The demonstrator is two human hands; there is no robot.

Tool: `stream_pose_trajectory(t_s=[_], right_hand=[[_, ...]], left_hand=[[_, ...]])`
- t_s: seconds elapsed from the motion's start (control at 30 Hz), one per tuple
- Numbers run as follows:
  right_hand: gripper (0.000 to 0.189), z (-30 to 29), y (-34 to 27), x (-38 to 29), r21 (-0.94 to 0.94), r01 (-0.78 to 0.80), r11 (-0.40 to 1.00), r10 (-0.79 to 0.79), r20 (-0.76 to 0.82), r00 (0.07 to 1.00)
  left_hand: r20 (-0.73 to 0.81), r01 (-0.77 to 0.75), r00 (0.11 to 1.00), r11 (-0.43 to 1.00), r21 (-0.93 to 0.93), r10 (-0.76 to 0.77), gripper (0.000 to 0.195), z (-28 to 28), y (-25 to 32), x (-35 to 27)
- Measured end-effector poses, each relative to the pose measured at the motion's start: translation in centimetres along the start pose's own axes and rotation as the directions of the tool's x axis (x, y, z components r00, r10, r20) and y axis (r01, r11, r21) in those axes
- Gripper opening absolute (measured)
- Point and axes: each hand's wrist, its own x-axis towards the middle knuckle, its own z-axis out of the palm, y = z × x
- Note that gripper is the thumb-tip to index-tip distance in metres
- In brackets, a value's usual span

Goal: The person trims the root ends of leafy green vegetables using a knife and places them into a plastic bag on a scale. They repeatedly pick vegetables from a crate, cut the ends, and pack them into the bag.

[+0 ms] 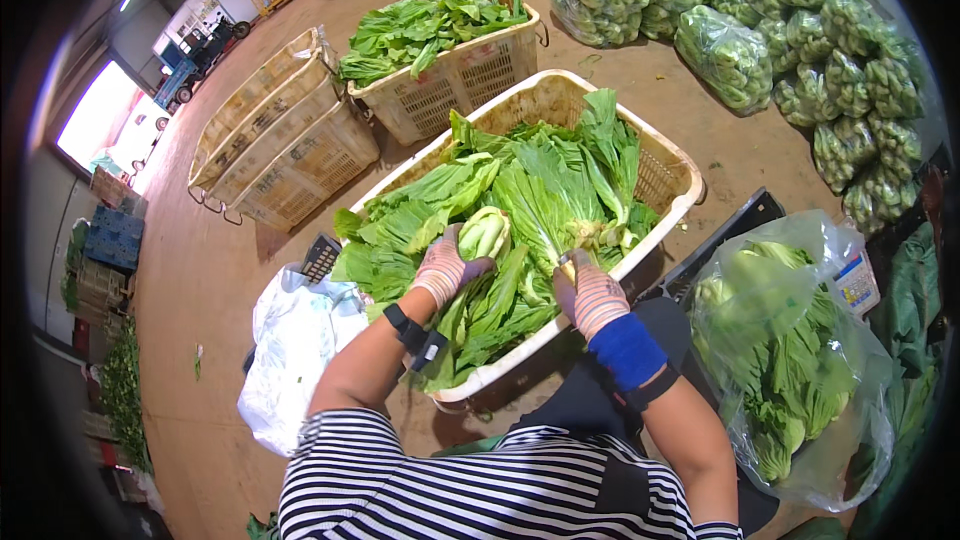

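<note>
My left hand (448, 268), in a striped glove, is closed around a trimmed head of leafy mustard greens (484, 232), its pale stalks facing up. To the right, my gloved right hand (592, 291) grips a small knife-like tool (567, 262), mostly hidden by the fingers. Both hands are over a large cream plastic crate (675, 165) filled with loose green leaves (547, 180). A leafy plant base with cut stems (592, 231) lies just beyond my right hand.
An open clear plastic bag of greens (795, 360) stands at my right, beside a scale (856, 281). White plastic bags (292, 345) lie at my left. Ahead are nested empty crates (285, 150) and a leaf-filled crate (465, 75). Bagged vegetables (847, 82) are stacked at far right.
</note>
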Motion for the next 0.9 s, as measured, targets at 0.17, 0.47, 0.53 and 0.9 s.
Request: stream_pose_trajectory(t_s=[0.17,0.47,0.53,0.9], right_hand=[[0.043,1.1,-0.8,1.8,0.023,-0.045,0.999,0.042,0.094,0.995],[0.038,1.7,-1.2,4.1,-0.133,0.075,0.988,-0.063,0.095,0.993],[0.037,2.2,-0.9,4.7,-0.111,0.061,0.992,-0.046,0.130,0.990],[0.033,2.4,3.0,10.4,0.618,-0.617,0.488,-0.010,0.711,0.704]], left_hand=[[-0.034,0.020,0.999,0.999,0.029,-0.019,0.094,1.4,-1.6,0.4],[-0.036,0.042,0.998,0.999,0.028,-0.041,0.094,1.8,-0.9,0.4],[-0.045,0.043,0.998,0.999,0.026,-0.042,0.094,2.3,-1.3,0.7],[-0.236,-0.121,0.968,0.984,-0.131,0.088,0.095,3.6,-4.3,-2.2]])
